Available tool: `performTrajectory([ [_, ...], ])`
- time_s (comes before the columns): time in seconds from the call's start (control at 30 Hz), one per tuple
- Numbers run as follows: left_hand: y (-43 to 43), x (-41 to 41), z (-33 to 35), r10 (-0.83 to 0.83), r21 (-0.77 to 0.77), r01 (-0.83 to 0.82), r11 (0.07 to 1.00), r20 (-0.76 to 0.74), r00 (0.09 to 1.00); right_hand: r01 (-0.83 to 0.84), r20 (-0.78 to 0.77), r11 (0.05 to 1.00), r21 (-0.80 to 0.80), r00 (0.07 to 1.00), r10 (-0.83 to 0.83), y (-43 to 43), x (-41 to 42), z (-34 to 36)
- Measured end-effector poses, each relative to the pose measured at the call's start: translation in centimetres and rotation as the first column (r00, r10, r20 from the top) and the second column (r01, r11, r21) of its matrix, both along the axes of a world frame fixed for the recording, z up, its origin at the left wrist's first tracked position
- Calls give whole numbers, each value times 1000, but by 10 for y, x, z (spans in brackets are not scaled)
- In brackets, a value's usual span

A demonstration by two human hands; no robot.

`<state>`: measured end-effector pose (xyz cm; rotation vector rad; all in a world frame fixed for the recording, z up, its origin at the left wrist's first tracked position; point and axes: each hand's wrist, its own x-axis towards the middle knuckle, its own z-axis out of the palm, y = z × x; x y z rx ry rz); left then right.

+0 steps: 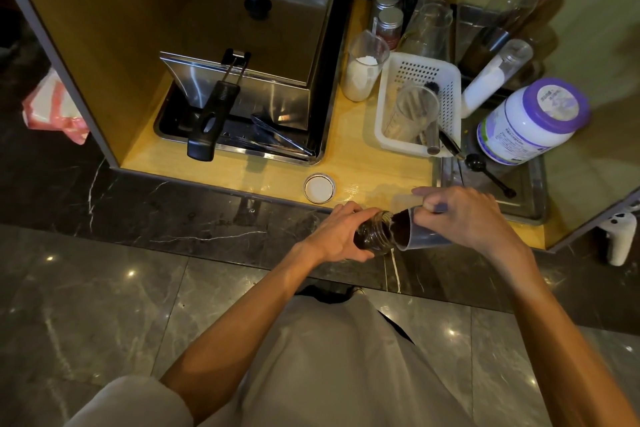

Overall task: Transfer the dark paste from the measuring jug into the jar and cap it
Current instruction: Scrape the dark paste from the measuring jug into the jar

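Left hand [341,232]: we grip the glass jar [375,234], tilted.
Right hand [457,215]: we clasp the measuring jug [420,236], tipping dark paste [400,227] jarward.
Lid [319,188]: on counter [360,156], beside.

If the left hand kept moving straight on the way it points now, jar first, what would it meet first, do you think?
The left hand aims the jar rightward; its mouth already sits at the tilted measuring jug held by the right hand, so probably the jug's rim.
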<state>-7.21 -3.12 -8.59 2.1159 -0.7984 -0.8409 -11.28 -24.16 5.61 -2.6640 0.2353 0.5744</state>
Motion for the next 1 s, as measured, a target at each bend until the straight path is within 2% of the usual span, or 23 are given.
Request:
performTrajectory([
  [0.1,4,-2,0,18,-29,-19,999,-16,1000,86,-5,981,172,996,-87,-9,-6,-6],
  [0.2,6,-3,0,17,-23,-17,1000,-13,1000,206,-62,889,408,978,-198,-22,-15,-18],
  [0.3,5,-3,2,-3,-12,3,1000,-9,1000,310,-121,803,509,949,-290,-38,-23,-32],
  [0.47,10,-1,3,39,-36,-41,999,-64,997,458,-78,741,491,870,-486,-55,-51,-24],
  [0.6,15,-2,0,61,-53,-66,996,-96,994,548,-98,556,625,762,-641,-68,-66,-24],
  [0.67,15,-2,-2,69,-59,-75,995,-96,993,603,-120,502,619,705,-699,-76,-69,-26],
  [0.73,14,-2,-2,69,-60,-74,995,-92,993,626,-119,504,595,689,-715,-81,-73,-26],
  [0.87,12,-1,-4,55,-53,-60,997,-96,994,565,-49,556,609,727,-685,-80,-78,-24],
  [1.0,13,-1,-6,50,-33,-54,998,-111,993,588,-80,535,606,715,-695,-77,-74,-26],
])
